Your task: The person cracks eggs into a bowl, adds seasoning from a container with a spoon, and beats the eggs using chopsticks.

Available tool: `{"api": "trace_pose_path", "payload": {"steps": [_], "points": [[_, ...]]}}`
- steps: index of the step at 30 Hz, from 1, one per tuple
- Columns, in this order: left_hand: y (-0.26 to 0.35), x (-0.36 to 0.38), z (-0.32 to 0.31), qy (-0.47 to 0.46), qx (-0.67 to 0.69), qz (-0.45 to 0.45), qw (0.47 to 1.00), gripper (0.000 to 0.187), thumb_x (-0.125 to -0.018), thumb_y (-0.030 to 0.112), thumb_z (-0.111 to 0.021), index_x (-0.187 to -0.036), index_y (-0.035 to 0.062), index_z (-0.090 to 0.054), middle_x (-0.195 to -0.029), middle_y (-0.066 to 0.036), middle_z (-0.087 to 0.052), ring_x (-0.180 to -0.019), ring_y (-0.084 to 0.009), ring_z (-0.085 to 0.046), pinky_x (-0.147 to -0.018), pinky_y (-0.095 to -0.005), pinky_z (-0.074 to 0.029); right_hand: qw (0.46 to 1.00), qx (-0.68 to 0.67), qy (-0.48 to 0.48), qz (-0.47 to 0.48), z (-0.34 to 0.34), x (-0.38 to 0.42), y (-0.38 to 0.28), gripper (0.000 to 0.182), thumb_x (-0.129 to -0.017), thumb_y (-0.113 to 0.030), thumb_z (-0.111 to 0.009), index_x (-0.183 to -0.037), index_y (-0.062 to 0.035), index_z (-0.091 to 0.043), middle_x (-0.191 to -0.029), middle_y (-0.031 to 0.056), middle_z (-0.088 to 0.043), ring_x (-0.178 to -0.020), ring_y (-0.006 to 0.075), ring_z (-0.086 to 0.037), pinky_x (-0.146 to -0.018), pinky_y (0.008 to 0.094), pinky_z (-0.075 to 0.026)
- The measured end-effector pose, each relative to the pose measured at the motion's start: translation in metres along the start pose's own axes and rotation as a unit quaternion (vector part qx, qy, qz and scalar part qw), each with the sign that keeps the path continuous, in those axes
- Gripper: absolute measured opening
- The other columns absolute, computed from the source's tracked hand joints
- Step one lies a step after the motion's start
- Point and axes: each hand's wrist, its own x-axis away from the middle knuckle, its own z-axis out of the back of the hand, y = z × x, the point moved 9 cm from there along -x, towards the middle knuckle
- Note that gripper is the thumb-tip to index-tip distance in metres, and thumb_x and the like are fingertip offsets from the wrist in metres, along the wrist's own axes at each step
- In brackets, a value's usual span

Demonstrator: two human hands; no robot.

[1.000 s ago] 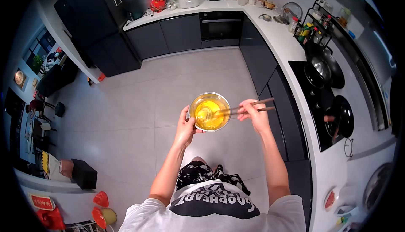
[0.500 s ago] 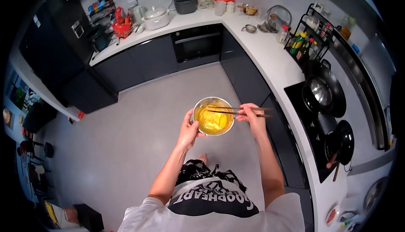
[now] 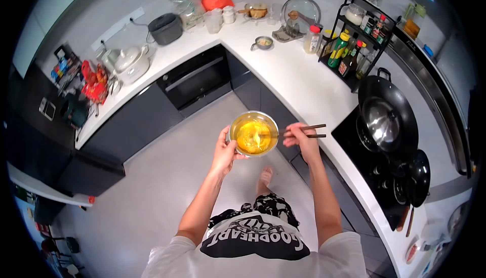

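A round metal bowl (image 3: 231, 141) of yellow beaten egg (image 3: 253, 137) is held up over the floor, in front of my body. My left hand (image 3: 224, 151) grips its left side, thumb near the rim and fingers beneath. On the bowl's right, my right hand (image 3: 301, 139) is closed around a pair of dark chopsticks (image 3: 316, 136). Their tips reach into the egg and are blurred there. The egg surface looks streaked and swirled.
A white counter (image 3: 283, 83) bends round the corner. It bears a white pot (image 3: 132, 64), a small strainer (image 3: 262, 43), a black bottle rack (image 3: 349, 30) and a jar with a red lid (image 3: 312, 39). Right lies a black hob with a wok (image 3: 387, 116) and a smaller pan (image 3: 419, 177).
The view has turned and come closer to the counter corner, and a foot shows further forward. The chopsticks have shifted within the egg. Both hands keep their hold.
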Motion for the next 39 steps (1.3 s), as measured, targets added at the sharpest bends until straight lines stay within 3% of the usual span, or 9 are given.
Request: {"api": "trace_pose_path", "payload": {"steps": [6,9,12,16,20,24,27,31,39], "points": [[-0.005,-0.134,-0.048,-0.047,-0.021,0.043,0.998,0.055,-0.084,-0.003,-0.036,-0.135,0.0108,-0.020,-0.107,-0.019,-0.054,-0.071,-0.0233,-0.065,-0.053,-0.0289,-0.058,0.989,-0.032,0.134,0.056,0.070,-0.098,-0.019,0.020,-0.089,-0.015,-0.052,-0.090,0.0040,-0.060,-0.078,0.0135,-0.063,-0.059,0.0177,-0.063,-0.054,0.0243,-0.053],[-0.013,-0.190,-0.075,-0.064,-0.011,0.063,0.996,0.056,-0.084,-0.003,-0.037,-0.135,0.0112,-0.019,-0.107,-0.019,-0.054,-0.072,-0.0234,-0.065,-0.054,-0.0294,-0.058,0.996,-0.016,0.067,-0.056,0.091,-0.127,0.000,0.019,-0.089,-0.014,-0.052,-0.091,0.0040,-0.060,-0.078,0.0133,-0.063,-0.059,0.0181,-0.064,-0.054,0.0243,-0.053],[-0.023,-0.245,-0.100,-0.104,-0.033,0.102,0.989,0.057,-0.084,-0.003,-0.038,-0.135,0.0120,-0.019,-0.106,-0.018,-0.054,-0.071,-0.0236,-0.065,-0.056,-0.0301,-0.058,0.970,-0.072,0.223,0.067,0.133,-0.156,-0.012,0.019,-0.087,-0.013,-0.054,-0.089,0.0043,-0.060,-0.074,0.0135,-0.063,-0.055,0.0186,-0.063,-0.050,0.0248,-0.053],[-0.049,-0.319,-0.128,-0.151,-0.076,0.129,0.977,0.058,-0.085,-0.002,-0.039,-0.136,0.0134,-0.018,-0.105,-0.017,-0.054,-0.075,-0.0235,-0.065,-0.057,-0.0302,-0.058,0.979,-0.009,0.195,-0.060,0.158,-0.190,0.008,0.018,-0.090,-0.013,-0.052,-0.092,0.0036,-0.060,-0.076,0.0134,-0.063,-0.060,0.0191,-0.063,-0.056,0.0259,-0.054],[-0.074,-0.382,-0.153,-0.201,-0.105,0.166,0.960,0.057,-0.085,-0.001,-0.042,-0.135,0.0158,-0.020,-0.103,-0.015,-0.056,-0.076,-0.0213,-0.064,-0.058,-0.0296,-0.058,0.929,-0.014,0.359,0.090,0.201,-0.216,0.016,0.021,-0.089,-0.016,-0.053,-0.094,0.0040,-0.059,-0.077,0.0132,-0.063,-0.062,0.0182,-0.064,-0.055,0.0261,-0.055],[-0.098,-0.442,-0.176,-0.267,-0.136,0.205,0.932,0.058,-0.085,-0.002,-0.043,-0.135,0.0164,-0.020,-0.104,-0.017,-0.055,-0.073,-0.0200,-0.064,-0.059,-0.0294,-0.058,0.925,-0.049,0.377,-0.018,0.205,-0.238,0.044,0.019,-0.090,-0.013,-0.053,-0.093,0.0042,-0.059,-0.078,0.0130,-0.063,-0.063,0.0177,-0.064,-0.058,0.0256,-0.055],[-0.115,-0.474,-0.190,-0.309,-0.171,0.243,0.903,0.057,-0.085,-0.005,-0.037,-0.136,0.0139,-0.018,-0.112,-0.020,-0.051,-0.083,-0.0264,-0.064,-0.058,-0.0311,-0.060,0.839,-0.055,0.537,0.073,0.222,-0.238,0.052,0.019,-0.089,-0.014,-0.053,-0.091,0.0035,-0.060,-0.077,0.0125,-0.064,-0.062,0.0178,-0.064,-0.057,0.0254,-0.054],[-0.129,-0.506,-0.209,-0.371,-0.207,0.241,0.873,0.059,-0.085,-0.004,-0.043,-0.134,0.0171,-0.019,-0.113,-0.017,-0.051,-0.086,-0.0247,-0.064,-0.062,-0.0310,-0.059,0.860,-0.061,0.505,-0.034,0.216,-0.258,0.078,0.020,-0.090,-0.016,-0.053,-0.096,0.0023,-0.060,-0.080,0.0120,-0.064,-0.065,0.0178,-0.064,-0.060,0.0272,-0.054],[-0.171,-0.529,-0.238,-0.419,-0.210,0.280,0.838,0.052,-0.093,0.000,-0.038,-0.136,0.0193,-0.018,-0.123,-0.014,-0.043,-0.084,-0.0252,-0.063,-0.059,-0.0327,-0.060,0.785,-0.121,0.608,0.027,0.217,-0.260,0.086,0.018,-0.091,-0.014,-0.051,-0.097,0.0016,-0.059,-0.083,0.0124,-0.064,-0.070,0.0204,-0.064,-0.065,0.0299,-0.055]]}}
